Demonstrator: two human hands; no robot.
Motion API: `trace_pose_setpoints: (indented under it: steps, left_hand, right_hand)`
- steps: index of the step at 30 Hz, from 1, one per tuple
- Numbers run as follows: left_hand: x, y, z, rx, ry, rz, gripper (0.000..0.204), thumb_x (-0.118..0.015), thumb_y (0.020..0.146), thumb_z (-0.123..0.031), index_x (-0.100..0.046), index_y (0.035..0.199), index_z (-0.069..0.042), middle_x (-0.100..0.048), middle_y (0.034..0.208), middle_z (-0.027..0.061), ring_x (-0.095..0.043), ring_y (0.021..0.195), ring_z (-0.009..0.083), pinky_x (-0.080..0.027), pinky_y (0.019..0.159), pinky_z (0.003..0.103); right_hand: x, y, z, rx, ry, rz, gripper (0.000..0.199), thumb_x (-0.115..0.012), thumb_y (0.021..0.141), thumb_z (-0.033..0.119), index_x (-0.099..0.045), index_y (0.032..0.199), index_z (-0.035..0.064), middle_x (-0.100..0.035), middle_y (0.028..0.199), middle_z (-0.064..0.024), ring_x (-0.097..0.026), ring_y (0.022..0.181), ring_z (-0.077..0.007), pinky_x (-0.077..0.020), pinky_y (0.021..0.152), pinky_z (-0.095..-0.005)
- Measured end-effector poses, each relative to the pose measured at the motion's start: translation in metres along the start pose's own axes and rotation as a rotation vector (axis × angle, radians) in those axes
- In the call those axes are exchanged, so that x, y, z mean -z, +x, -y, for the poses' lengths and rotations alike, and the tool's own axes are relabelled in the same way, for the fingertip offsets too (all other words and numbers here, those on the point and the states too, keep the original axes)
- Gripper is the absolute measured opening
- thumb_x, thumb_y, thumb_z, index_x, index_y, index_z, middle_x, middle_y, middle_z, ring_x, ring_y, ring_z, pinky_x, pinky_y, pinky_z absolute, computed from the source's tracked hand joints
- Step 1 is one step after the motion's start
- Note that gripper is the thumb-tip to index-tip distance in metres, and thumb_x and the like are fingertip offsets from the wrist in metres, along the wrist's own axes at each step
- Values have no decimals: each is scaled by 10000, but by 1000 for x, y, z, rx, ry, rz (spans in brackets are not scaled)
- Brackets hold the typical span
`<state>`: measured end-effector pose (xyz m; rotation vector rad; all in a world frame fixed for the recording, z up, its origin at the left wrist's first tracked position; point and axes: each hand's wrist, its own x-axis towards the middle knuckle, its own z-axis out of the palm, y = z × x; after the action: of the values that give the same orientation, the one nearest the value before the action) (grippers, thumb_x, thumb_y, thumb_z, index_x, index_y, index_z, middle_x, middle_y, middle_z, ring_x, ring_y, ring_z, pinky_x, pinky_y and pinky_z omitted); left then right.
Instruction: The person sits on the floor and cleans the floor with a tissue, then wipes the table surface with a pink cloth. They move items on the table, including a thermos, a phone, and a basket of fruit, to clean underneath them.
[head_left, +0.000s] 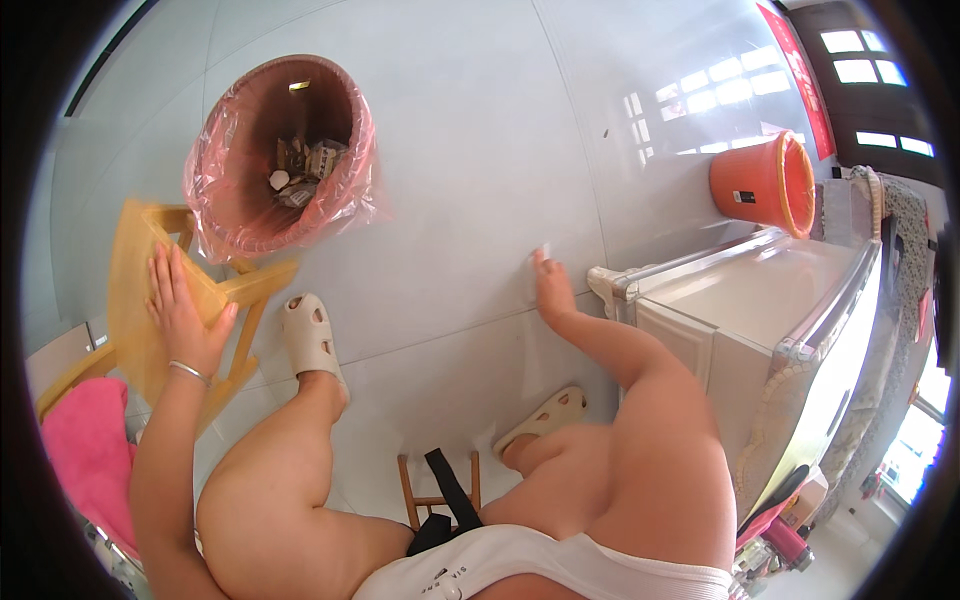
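My left hand (185, 305) lies flat on the pale yellow wooden stool (140, 300), its fingers stretched over the flat board and the thumb apart near the edge. A bracelet circles that wrist. My right hand (553, 288) reaches out above the grey floor, left of a white cabinet (700, 350). Its fingers are closed together, and a small whitish bit shows at the tips, too blurred to name. Beyond the stool stands a large bin (225, 150) lined with a clear pinkish bag, with some rubbish (300, 172) inside.
An orange bucket (745, 185) stands by the wall at the right, past the cabinet. Pink cloth (85, 450) hangs at the left. Small wooden legs (408, 490) show between my knees. My feet wear cream clogs (312, 335). A small dark speck (605, 133) lies on the floor.
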<state>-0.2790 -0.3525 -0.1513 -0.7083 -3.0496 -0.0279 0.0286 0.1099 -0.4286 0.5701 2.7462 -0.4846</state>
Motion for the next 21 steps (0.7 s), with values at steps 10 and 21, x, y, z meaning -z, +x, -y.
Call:
trace_pose_setpoints:
  steps: [10, 21]
  left_hand:
    - [-5, 1, 4, -40, -36, -3, 1040, -745, 716, -296, -195, 1577, -107, -140, 1657, 110, -117, 1521, 370, -137, 1145, 669]
    - [-19, 15, -2, -121, -74, -14, 1059, -716, 700, -375, -202, 1570, -61, -168, 1643, 163, -141, 1515, 385, -165, 1149, 633]
  right_hand:
    - [114, 155, -73, -656, 402, -825, 331, -524, 902, 26, -572, 1226, -26, -600, 1156, -237, -580, 1085, -397, -466, 942, -439]
    - [37, 271, -224, -1044, 80, -447, 674, -621, 877, 192, -375, 1498, 96, -377, 1544, -187, -392, 1416, -328, -300, 1170, -457]
